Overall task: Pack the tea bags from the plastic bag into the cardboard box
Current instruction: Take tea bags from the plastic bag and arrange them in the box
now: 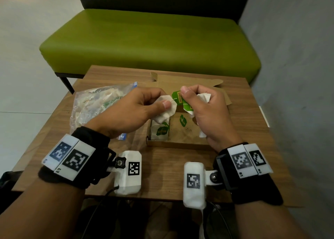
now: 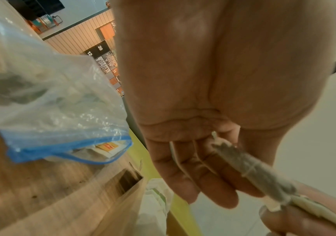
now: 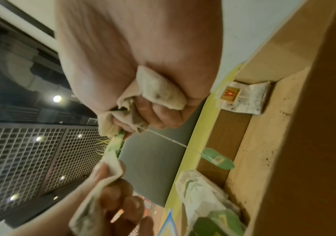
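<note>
An open cardboard box (image 1: 178, 145) lies on the wooden table (image 1: 162, 168), with a stack of tea bags with green tags (image 1: 160, 130) standing in its left end. Above the box, my left hand (image 1: 163, 104) pinches a white tea bag (image 1: 169, 110) between thumb and fingers. My right hand (image 1: 188, 96) grips a bunch of tea bags (image 3: 160, 94) in its fist, their green tags (image 1: 178, 98) sticking out. One green tag (image 3: 216, 158) dangles on its string. The clear plastic bag (image 1: 94, 104) with more tea bags lies to the left of the box.
A tea bag with a red and yellow tag (image 3: 244, 97) lies in a far corner of the box. The box lid flap (image 1: 188, 81) lies open at the back. A green bench (image 1: 150, 39) stands behind the table, a grey wall (image 1: 298, 57) to the right.
</note>
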